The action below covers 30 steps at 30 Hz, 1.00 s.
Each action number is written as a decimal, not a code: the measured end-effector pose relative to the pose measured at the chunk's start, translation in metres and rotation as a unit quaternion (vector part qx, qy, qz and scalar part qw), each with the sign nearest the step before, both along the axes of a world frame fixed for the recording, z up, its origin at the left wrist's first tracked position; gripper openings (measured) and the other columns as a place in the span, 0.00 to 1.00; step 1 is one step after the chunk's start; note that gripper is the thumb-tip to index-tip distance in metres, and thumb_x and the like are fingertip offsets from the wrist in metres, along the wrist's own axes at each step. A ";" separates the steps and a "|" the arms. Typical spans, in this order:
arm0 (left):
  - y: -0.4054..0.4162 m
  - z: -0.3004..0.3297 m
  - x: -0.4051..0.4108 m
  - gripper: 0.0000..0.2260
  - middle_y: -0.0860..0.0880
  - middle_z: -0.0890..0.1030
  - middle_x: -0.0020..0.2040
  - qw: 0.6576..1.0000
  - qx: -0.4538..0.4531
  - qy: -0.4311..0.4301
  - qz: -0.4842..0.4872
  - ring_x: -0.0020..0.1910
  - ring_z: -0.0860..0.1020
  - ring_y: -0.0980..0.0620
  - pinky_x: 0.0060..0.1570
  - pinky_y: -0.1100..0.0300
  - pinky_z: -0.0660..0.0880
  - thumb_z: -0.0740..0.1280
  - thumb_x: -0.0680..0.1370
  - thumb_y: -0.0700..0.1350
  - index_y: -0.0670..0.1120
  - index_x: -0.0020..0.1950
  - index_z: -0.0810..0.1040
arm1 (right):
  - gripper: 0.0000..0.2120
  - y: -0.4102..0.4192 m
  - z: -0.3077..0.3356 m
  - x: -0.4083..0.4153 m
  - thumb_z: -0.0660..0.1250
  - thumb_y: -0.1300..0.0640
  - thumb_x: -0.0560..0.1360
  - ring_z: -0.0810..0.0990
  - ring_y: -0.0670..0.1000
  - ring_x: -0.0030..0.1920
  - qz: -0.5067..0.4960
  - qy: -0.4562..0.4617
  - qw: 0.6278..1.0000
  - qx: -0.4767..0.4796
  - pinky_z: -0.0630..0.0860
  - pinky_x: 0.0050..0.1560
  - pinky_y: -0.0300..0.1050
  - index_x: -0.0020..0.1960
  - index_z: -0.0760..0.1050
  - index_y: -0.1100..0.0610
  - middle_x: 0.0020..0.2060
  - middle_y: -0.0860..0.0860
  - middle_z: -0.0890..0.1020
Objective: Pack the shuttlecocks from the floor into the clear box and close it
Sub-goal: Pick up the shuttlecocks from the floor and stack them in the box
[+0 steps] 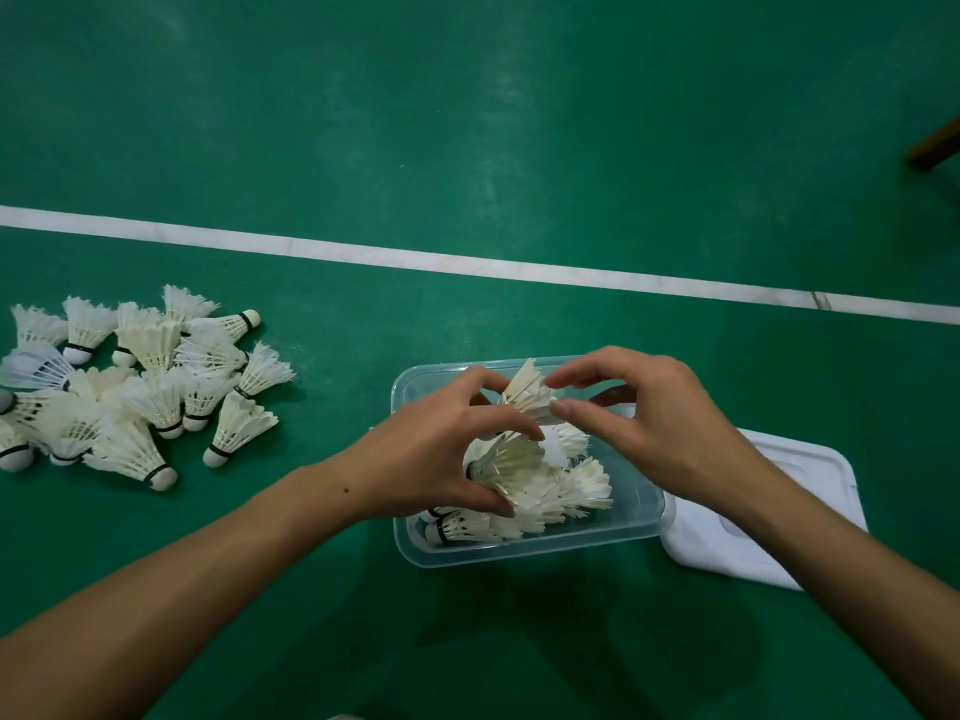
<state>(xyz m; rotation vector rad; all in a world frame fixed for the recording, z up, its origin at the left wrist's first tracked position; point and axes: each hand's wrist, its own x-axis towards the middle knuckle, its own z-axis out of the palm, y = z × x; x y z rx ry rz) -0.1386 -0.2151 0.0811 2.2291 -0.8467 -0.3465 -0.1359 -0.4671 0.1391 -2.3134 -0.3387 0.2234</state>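
Both hands grip shuttlecocks: left point(441, 449) clutches 1 point(511, 472), right point(639, 413) pinches another point(527, 392) over the box point(530, 550); pressing could crush feathers.

- Under you lies a green court floor point(467, 122), smooth and faintly scuffed, with pale smudges here and there.
- You can see a white boundary line point(415, 259) crossing it from the left edge down toward the right.
- At the upper right edge, a brown wooden piece point(935, 145) juts in; you cannot tell what it belongs to.
- Soft light gives the floor a dull sheen.
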 end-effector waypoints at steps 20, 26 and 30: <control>-0.060 -0.027 0.025 0.28 0.57 0.58 0.84 0.989 0.122 0.008 -0.078 0.81 0.56 0.52 0.78 0.44 0.63 0.76 0.67 0.72 0.62 0.63 0.80 | 0.04 -0.066 -0.027 -0.022 0.76 0.57 0.77 0.86 0.48 0.43 -0.237 -0.026 0.969 0.061 0.82 0.44 0.47 0.46 0.84 0.48 0.40 0.43 0.87; -0.073 -0.033 0.039 0.29 0.59 0.61 0.82 0.974 0.186 -0.001 -0.131 0.79 0.56 0.51 0.75 0.42 0.64 0.72 0.67 0.76 0.62 0.62 0.81 | 0.04 -0.065 -0.031 -0.028 0.76 0.55 0.77 0.85 0.43 0.41 -0.244 -0.040 0.969 0.023 0.79 0.40 0.38 0.46 0.84 0.47 0.39 0.40 0.86; -0.062 -0.030 0.037 0.29 0.60 0.65 0.79 0.977 0.167 -0.024 -0.129 0.76 0.60 0.54 0.73 0.46 0.68 0.70 0.67 0.77 0.62 0.62 0.80 | 0.00 -0.060 -0.034 -0.025 0.75 0.53 0.77 0.84 0.42 0.43 -0.222 -0.057 0.973 -0.031 0.81 0.42 0.44 0.48 0.85 0.48 0.40 0.38 0.86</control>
